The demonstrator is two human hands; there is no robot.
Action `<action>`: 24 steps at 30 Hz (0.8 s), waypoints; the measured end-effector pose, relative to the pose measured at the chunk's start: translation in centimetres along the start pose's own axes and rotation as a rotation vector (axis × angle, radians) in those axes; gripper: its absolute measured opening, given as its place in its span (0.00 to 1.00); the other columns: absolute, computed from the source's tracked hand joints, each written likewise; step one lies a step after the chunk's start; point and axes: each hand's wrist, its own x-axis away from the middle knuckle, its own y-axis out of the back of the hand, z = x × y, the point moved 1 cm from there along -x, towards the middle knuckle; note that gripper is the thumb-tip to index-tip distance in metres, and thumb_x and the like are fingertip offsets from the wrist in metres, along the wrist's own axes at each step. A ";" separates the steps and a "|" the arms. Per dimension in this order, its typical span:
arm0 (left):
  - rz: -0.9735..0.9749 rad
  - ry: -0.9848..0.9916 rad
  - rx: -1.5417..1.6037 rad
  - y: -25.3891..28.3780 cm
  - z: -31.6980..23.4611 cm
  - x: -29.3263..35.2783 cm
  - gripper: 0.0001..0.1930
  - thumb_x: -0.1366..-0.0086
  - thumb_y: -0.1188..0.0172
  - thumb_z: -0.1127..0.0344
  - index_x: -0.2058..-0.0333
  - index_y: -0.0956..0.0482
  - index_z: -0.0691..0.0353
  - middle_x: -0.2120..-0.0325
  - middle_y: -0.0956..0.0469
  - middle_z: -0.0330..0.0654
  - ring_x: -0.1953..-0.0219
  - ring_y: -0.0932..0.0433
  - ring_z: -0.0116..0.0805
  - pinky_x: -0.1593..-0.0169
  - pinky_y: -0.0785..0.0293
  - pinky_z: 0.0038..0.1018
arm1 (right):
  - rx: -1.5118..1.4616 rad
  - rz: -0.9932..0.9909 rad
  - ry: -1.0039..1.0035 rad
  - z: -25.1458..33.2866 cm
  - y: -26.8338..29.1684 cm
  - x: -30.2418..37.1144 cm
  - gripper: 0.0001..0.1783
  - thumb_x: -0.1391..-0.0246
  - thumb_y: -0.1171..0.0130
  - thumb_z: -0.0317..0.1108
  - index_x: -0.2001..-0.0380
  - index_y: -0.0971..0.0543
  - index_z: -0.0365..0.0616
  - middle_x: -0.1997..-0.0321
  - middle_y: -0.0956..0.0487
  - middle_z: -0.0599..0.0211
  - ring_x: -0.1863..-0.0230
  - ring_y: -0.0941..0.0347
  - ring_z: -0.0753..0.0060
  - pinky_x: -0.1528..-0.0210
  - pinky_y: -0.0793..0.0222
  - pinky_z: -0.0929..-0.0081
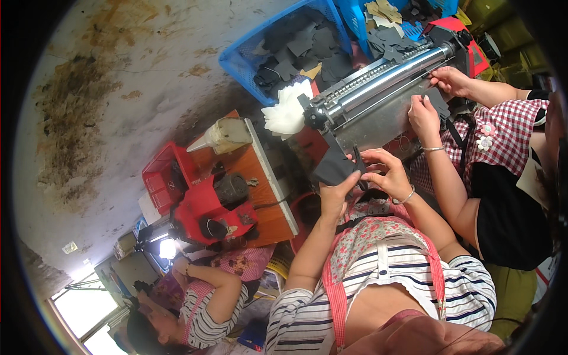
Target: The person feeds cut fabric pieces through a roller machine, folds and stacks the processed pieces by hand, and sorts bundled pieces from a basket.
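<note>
Soft dark grey cut pieces (332, 167), leather or cloth, hang together in front of my chest. My left hand (336, 195) is closed round their lower edge, thumb on top. At their right edge, my right hand (387, 171), with a bracelet on its wrist, has thumb and curved fingers on a narrow dark flap (358, 158). Some fingertips are hidden behind the material, so how many pieces I hold cannot be told. Just beyond my hands is the metal plate (370, 127) of a roller machine (384, 83).
On my right, a co-worker's hands (425, 121) hold dark pieces (436, 103) at the machine. Blue baskets (236, 56) of scraps stand behind it, beside a white petal-shaped object (288, 110). Leftward are a wooden table (273, 204), a red machine (204, 207) and another person (207, 296).
</note>
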 end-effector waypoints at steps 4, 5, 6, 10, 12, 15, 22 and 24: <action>0.087 -0.035 -0.199 0.8 -0.1 -0.4 0.20 0.46 0.46 0.81 0.53 0.33 0.66 0.56 0.29 0.45 0.54 0.28 0.35 0.51 0.29 0.30 | 0.276 -0.031 0.226 -1.5 -0.1 0.6 0.24 0.65 0.32 0.29 0.59 0.27 0.42 0.57 0.28 0.65 0.54 0.32 0.70 0.52 0.36 0.75; 0.029 0.109 0.054 0.4 -0.5 -0.4 0.20 0.48 0.45 0.84 0.55 0.33 0.66 0.59 0.28 0.44 0.56 0.28 0.32 0.51 0.30 0.28 | 0.274 -0.030 0.226 -1.5 -0.1 0.6 0.24 0.65 0.32 0.29 0.59 0.27 0.42 0.57 0.28 0.65 0.54 0.32 0.70 0.52 0.36 0.75; 0.028 0.109 0.052 0.3 -0.4 -0.5 0.20 0.48 0.45 0.84 0.55 0.33 0.66 0.59 0.28 0.44 0.56 0.28 0.32 0.51 0.30 0.28 | 0.091 -0.030 0.086 -1.5 -0.1 0.6 0.24 0.63 0.33 0.29 0.59 0.29 0.42 0.58 0.29 0.66 0.54 0.33 0.72 0.51 0.37 0.77; -0.010 0.176 0.185 -0.2 0.5 0.2 0.18 0.47 0.44 0.82 0.56 0.32 0.65 0.60 0.28 0.41 0.58 0.27 0.31 0.53 0.30 0.26 | -0.395 -0.131 -0.324 -2.0 0.3 0.2 0.17 0.55 0.38 0.26 0.63 0.33 0.42 0.65 0.31 0.71 0.63 0.34 0.82 0.62 0.35 0.83; 0.017 0.143 0.053 -0.7 0.5 0.7 0.18 0.46 0.43 0.80 0.56 0.31 0.63 0.61 0.28 0.39 0.59 0.27 0.29 0.54 0.30 0.25 | -0.581 -0.171 -0.308 -1.5 0.3 -0.2 0.15 0.55 0.38 0.27 0.63 0.30 0.42 0.66 0.29 0.71 0.64 0.33 0.83 0.64 0.34 0.84; -0.020 0.105 0.063 -0.7 0.7 0.9 0.17 0.47 0.42 0.80 0.57 0.30 0.64 0.62 0.27 0.39 0.61 0.26 0.28 0.55 0.29 0.24 | -0.175 -0.146 -0.066 -1.1 0.3 -0.2 0.12 0.57 0.36 0.28 0.66 0.25 0.41 0.65 0.27 0.69 0.63 0.31 0.79 0.61 0.33 0.84; -0.040 -0.029 -0.154 -0.3 0.7 0.8 0.16 0.47 0.41 0.79 0.58 0.29 0.67 0.63 0.26 0.42 0.62 0.25 0.30 0.57 0.28 0.24 | 0.275 0.096 0.130 2.1 1.2 0.7 0.15 0.63 0.34 0.27 0.68 0.22 0.37 0.67 0.24 0.60 0.70 0.26 0.68 0.67 0.30 0.77; -0.011 -0.017 -0.182 -0.4 0.9 0.9 0.16 0.47 0.41 0.79 0.58 0.29 0.67 0.64 0.26 0.41 0.63 0.25 0.30 0.57 0.28 0.25 | 0.332 0.087 0.183 1.6 1.2 0.7 0.13 0.63 0.36 0.25 0.69 0.22 0.37 0.70 0.23 0.60 0.71 0.25 0.67 0.69 0.30 0.76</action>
